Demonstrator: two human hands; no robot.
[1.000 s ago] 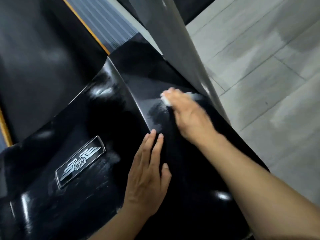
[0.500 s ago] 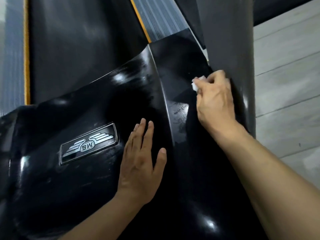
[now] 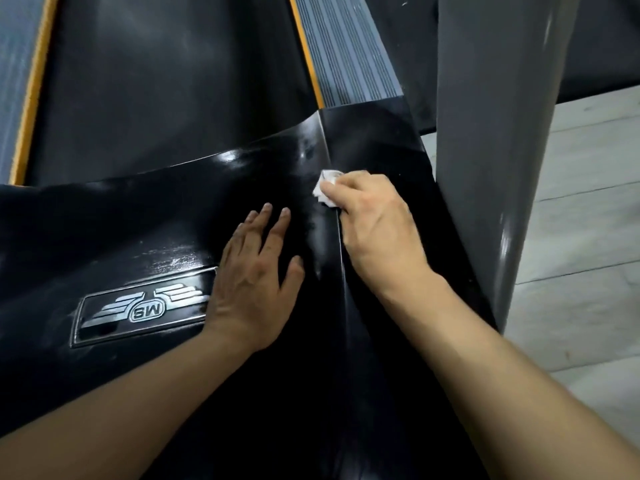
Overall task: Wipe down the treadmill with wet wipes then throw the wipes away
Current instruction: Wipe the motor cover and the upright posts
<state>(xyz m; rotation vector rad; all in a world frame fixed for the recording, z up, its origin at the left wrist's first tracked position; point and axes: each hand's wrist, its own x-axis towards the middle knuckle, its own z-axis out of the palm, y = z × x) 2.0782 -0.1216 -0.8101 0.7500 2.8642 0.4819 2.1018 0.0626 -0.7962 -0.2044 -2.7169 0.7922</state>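
wipe (image 3: 325, 190), bunched small, sits on the ridge of the glossy motor cover (image 3: 173, 220), pinched by the right hand (image 3: 377, 220). left hand (image 3: 256, 282) lies flat, released. risk: streaks, missed corner beside the grey upright (image 3: 485, 168).

Grey post (image 3: 485, 168) walls off my right side, close to the cover (image 3: 173, 220) edge; my left hand (image 3: 254, 271) lies flat in the middle, w/ open glossy cover left of it, badge (image 3: 142, 306) flush, belt (image 3: 166, 81) beyond
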